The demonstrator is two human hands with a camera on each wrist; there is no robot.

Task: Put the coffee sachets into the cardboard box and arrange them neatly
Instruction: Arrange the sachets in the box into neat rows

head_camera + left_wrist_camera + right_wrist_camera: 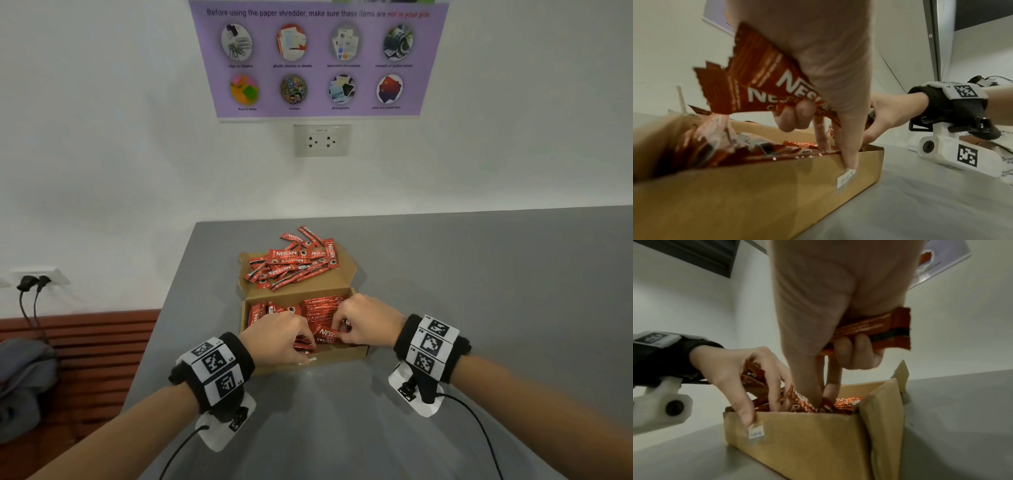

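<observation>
Both my hands, left [279,337] and right [364,320], grip sachets [327,334] in the half-filled box [346,354]; a pile [294,260] waits on its lid.

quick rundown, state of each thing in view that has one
cardboard box: open, part filled
box lid: folded back flat, loose sachets piled on it
left hand: gripping sachets over the box
right hand: gripping sachets, fingers in the box
wall socket: nothing plugged in

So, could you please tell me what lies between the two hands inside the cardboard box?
In the head view, red coffee sachets bridge the left hand and right hand, over the cardboard box.
</observation>
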